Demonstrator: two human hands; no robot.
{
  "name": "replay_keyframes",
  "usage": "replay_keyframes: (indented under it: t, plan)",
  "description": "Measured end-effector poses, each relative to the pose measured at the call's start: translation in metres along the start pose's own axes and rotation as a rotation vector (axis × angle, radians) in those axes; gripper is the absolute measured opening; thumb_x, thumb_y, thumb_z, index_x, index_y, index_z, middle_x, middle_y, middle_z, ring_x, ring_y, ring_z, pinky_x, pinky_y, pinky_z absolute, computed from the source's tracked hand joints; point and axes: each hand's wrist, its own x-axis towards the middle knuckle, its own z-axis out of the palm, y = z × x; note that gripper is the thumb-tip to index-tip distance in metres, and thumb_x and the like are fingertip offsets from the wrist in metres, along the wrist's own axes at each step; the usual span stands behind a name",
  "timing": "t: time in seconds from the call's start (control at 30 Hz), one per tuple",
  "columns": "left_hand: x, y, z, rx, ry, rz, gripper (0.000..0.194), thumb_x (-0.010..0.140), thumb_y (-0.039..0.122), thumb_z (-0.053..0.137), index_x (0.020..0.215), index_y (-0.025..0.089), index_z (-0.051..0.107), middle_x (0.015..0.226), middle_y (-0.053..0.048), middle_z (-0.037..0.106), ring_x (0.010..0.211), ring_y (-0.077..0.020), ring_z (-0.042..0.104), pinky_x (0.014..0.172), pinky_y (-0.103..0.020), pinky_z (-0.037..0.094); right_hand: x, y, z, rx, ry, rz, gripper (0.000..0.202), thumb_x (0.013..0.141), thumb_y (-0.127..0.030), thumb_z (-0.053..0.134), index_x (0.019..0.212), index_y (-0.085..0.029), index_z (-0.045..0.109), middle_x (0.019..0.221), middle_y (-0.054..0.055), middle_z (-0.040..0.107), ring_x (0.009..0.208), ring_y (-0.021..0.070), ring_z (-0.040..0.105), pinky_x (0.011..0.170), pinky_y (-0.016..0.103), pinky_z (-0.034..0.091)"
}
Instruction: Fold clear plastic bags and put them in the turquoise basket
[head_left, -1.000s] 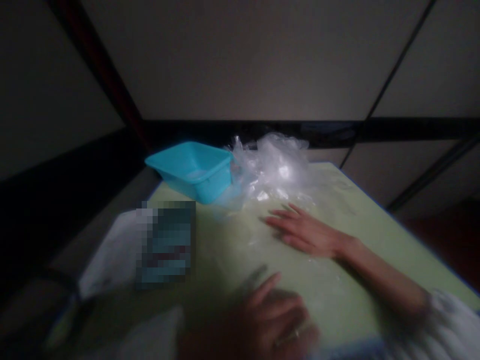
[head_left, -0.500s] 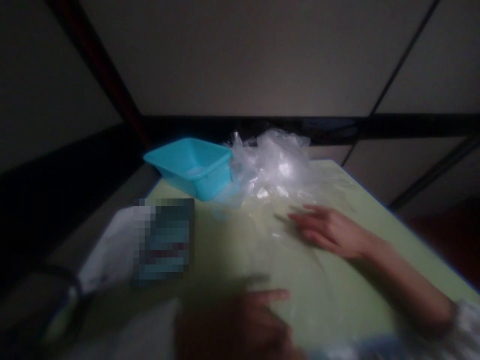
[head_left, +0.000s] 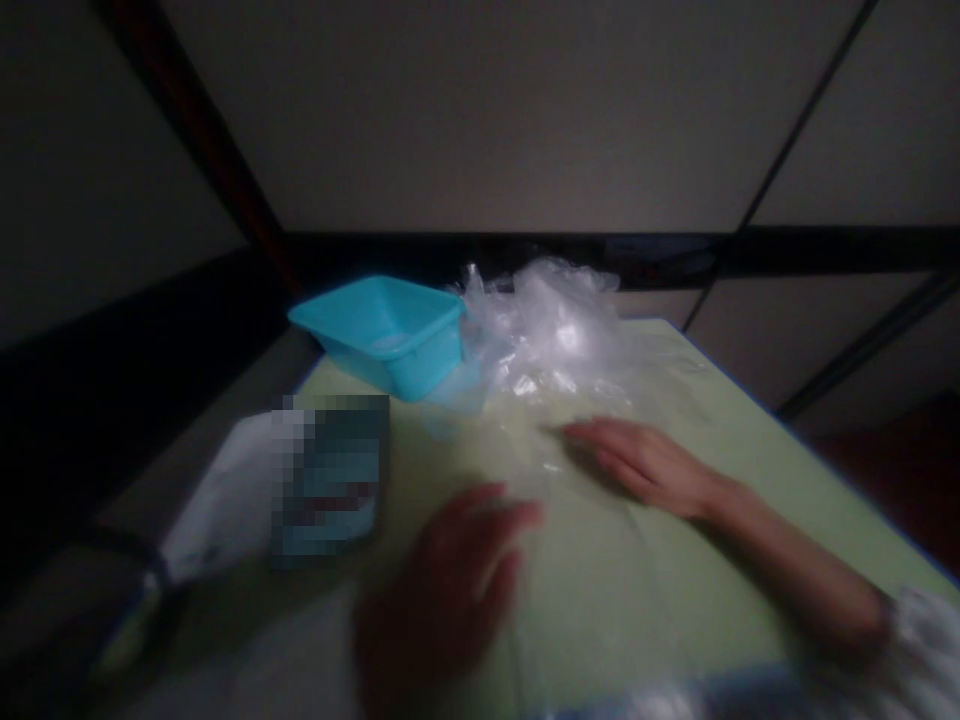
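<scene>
A clear plastic bag (head_left: 592, 570) lies flat over the middle of the yellow-green tabletop; its edges are hard to make out. My right hand (head_left: 649, 465) rests palm down on its far part, fingers stretched out to the left. Just above the near left side of that bag is my left hand (head_left: 450, 570), slightly blurred, with fingers apart and nothing visible in them. Beyond the hands sits a crumpled heap of clear plastic bags (head_left: 562, 320). Whether my left fingertips touch the plastic cannot be made out.
A turquoise plastic basin (head_left: 427, 365) stands at the back left, against the heap. On the left lie a pixelated dark greenish item (head_left: 337, 480) and a white sheet or bag (head_left: 225, 500). The table's blue edge (head_left: 832, 480) runs along the right. Pale panels rise behind.
My left hand has moved up and away from the near edge, its fingers spreading from a pointing shape. My right hand has shifted slightly left, with its fingers closer together.
</scene>
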Motion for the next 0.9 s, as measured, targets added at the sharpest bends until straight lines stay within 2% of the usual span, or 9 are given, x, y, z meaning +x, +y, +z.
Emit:
replay_keyframes:
  t: [0.03, 0.1, 0.2, 0.27, 0.37, 0.5, 0.6, 0.73, 0.9]
  plan:
    - [0.005, -0.006, 0.001, 0.052, 0.032, -0.053, 0.033, 0.095, 0.024, 0.035, 0.123, 0.02, 0.052, 0.117, -0.008, 0.064, 0.115, -0.0225, 0.055, 0.098, -0.045, 0.047, 0.0, 0.001, 0.002, 0.019, -0.015, 0.005, 0.042, 0.099, -0.03, 0.03, 0.138, -0.019, 0.042, 0.126, 0.012, 0.06, 0.111, 0.0231, 0.058, 0.094, 0.045, 0.047]
    - [0.015, -0.017, 0.003, 0.124, -0.011, -0.123, 0.034, 0.093, 0.018, 0.037, 0.124, 0.015, 0.05, 0.12, -0.012, 0.062, 0.115, -0.0251, 0.055, 0.097, -0.049, 0.047, 0.001, 0.003, 0.004, 0.037, -0.034, 0.027, 0.042, 0.099, -0.03, 0.031, 0.138, -0.019, 0.041, 0.128, 0.012, 0.059, 0.112, 0.0236, 0.058, 0.093, 0.045, 0.048]
    - [0.022, -0.031, 0.006, 0.207, -0.084, -0.149, 0.036, 0.091, 0.016, 0.039, 0.126, 0.013, 0.048, 0.124, -0.013, 0.059, 0.117, -0.0272, 0.054, 0.101, -0.052, 0.043, 0.002, 0.005, 0.006, 0.032, -0.033, 0.059, 0.041, 0.099, -0.028, 0.032, 0.137, -0.017, 0.043, 0.126, 0.014, 0.06, 0.112, 0.0248, 0.058, 0.093, 0.047, 0.048]
    - [0.023, -0.035, 0.007, 0.242, -0.075, -0.144, 0.038, 0.091, 0.016, 0.039, 0.128, 0.013, 0.048, 0.125, -0.013, 0.059, 0.118, -0.0285, 0.053, 0.103, -0.054, 0.041, 0.002, 0.005, 0.006, 0.025, -0.014, 0.076, 0.041, 0.098, -0.028, 0.032, 0.136, -0.016, 0.044, 0.126, 0.014, 0.06, 0.113, 0.0254, 0.058, 0.094, 0.048, 0.048]
    - [0.022, -0.031, 0.004, 0.217, -0.086, -0.105, 0.041, 0.091, 0.017, 0.038, 0.131, 0.01, 0.044, 0.131, -0.016, 0.055, 0.123, -0.029, 0.05, 0.104, -0.053, 0.04, 0.003, 0.004, 0.006, 0.024, 0.012, 0.051, 0.044, 0.098, -0.028, 0.033, 0.14, -0.017, 0.04, 0.134, 0.014, 0.054, 0.121, 0.0254, 0.052, 0.1, 0.049, 0.043]
    - [0.021, -0.016, -0.003, 0.078, -0.264, 0.068, 0.053, 0.09, 0.02, 0.043, 0.141, 0.01, 0.031, 0.148, -0.016, 0.036, 0.138, -0.0247, 0.032, 0.111, -0.045, 0.035, 0.004, -0.002, 0.009, 0.007, -0.084, -0.098, 0.054, 0.098, -0.032, 0.036, 0.149, -0.021, 0.02, 0.151, 0.009, 0.032, 0.139, 0.0221, 0.029, 0.113, 0.048, 0.024]
    - [0.019, -0.01, -0.003, 0.023, -0.37, 0.15, 0.065, 0.088, 0.027, 0.048, 0.145, 0.009, 0.022, 0.153, -0.017, 0.025, 0.142, -0.0261, 0.021, 0.114, -0.046, 0.029, 0.003, -0.006, 0.015, -0.017, -0.154, -0.183, 0.062, 0.098, -0.035, 0.037, 0.151, -0.019, 0.008, 0.155, 0.009, 0.02, 0.143, 0.0203, 0.017, 0.116, 0.046, 0.016]
    - [0.015, -0.015, 0.002, 0.018, -0.44, 0.153, 0.068, 0.09, 0.033, 0.048, 0.146, 0.009, 0.019, 0.154, -0.019, 0.02, 0.143, -0.027, 0.019, 0.115, -0.046, 0.025, 0.0, -0.004, 0.024, -0.046, -0.213, -0.189, 0.066, 0.098, -0.04, 0.037, 0.151, -0.015, 0.006, 0.155, 0.014, 0.015, 0.143, 0.021, 0.013, 0.116, 0.047, 0.012]
    - [0.018, -0.014, -0.001, 0.006, -0.426, 0.177, 0.072, 0.09, 0.034, 0.048, 0.148, 0.012, 0.013, 0.155, -0.017, 0.018, 0.143, -0.0266, 0.016, 0.116, -0.047, 0.022, 0.001, -0.003, 0.023, -0.015, -0.216, -0.176, 0.066, 0.098, -0.041, 0.036, 0.151, -0.016, 0.006, 0.155, 0.013, 0.015, 0.143, 0.0221, 0.012, 0.116, 0.048, 0.011]
